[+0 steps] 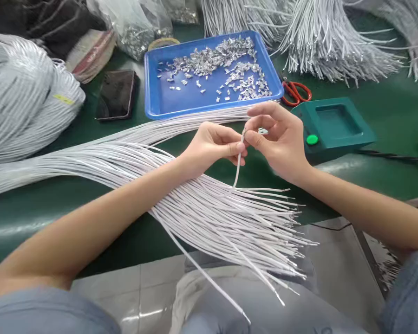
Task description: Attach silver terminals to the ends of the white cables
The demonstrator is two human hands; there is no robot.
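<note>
Filling the left edge of the green table (28,208), a thick coil of pale grey wire (28,99) lies near a black rectangular phone (115,94). Below the phone, a fanned bundle of thin white wires (209,213) sweeps rightward, its loose ends spilling over the near edge. Toward the far edge, a shallow blue plastic tray (181,99) holds scattered small silver metal pieces (212,60). Below it, the left hand (214,146) pinches a single slim white wire (239,164) close to its upper end, while the right hand (277,139) grips the tip between thumb and fingers. Farther right sit red-handled scissors (296,94) and a green plastic device with a bright round button (337,123), below bunched pale wires (327,46) at the far edge.
</note>
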